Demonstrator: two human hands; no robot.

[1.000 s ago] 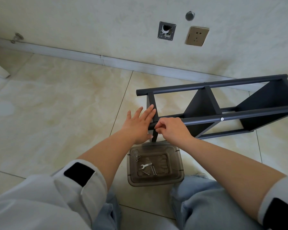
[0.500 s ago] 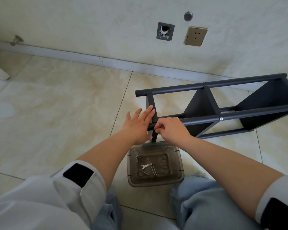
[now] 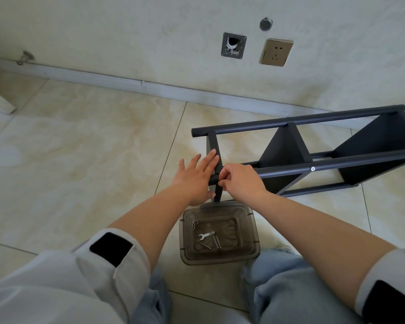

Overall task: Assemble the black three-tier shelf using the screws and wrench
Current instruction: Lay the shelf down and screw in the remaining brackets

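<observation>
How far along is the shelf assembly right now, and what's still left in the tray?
Mostly built: the shelf lies on its side with panels between the rails, and one screw head is already in. In hand: the left hand presses flat on the end piece while the right hand pinches at the joint, what it holds hidden. Left: the wrench, loose screws and nuts sit unused in the tray.

The black three-tier shelf [image 3: 313, 146] lying on its side looks like matt-coated metal, its round tubes smooth with a faint sheen. The smoky translucent plastic tray [image 3: 220, 258] holds a bright silver metal wrench [image 3: 205, 235] and shiny metal screws [image 3: 216, 242]. Beneath them lies a glossy cream marbled tile floor [image 3: 80, 160], against a rough, stained plaster wall [image 3: 150, 31].
</observation>
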